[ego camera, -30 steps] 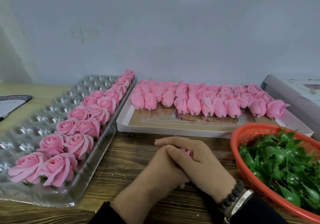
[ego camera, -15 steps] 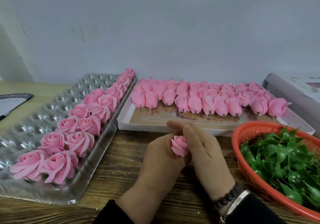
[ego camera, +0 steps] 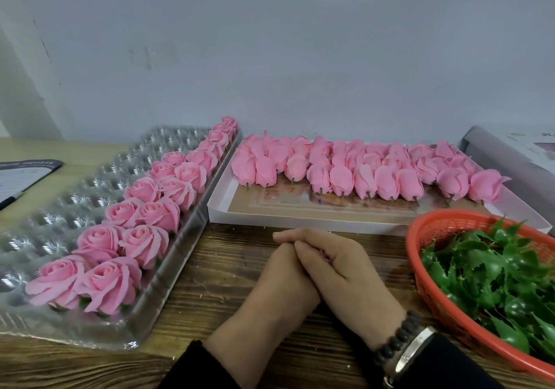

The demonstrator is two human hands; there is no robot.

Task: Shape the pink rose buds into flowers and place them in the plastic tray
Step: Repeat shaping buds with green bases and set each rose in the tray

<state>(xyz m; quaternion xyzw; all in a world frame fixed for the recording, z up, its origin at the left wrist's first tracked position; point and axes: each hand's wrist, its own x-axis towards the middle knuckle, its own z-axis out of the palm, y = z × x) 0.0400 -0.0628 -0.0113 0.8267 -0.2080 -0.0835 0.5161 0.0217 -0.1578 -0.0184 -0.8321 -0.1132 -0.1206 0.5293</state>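
My left hand and my right hand are clasped together low on the wooden table, the right folded over the left. A pink rose bud is pressed between them, with only a sliver of pink showing. The clear plastic tray lies to the left, with two rows of opened pink roses along its right side. Behind my hands, a white flat box holds several closed pink buds in rows.
A red plastic basket full of green leaf calyxes stands at the right. A grey box sits at the far right, a dark-edged paper at the far left. The wall is close behind.
Half a second ago the hands were apart with the bud showing between the fingers. Now they have closed around it again and sunk slightly toward the table.
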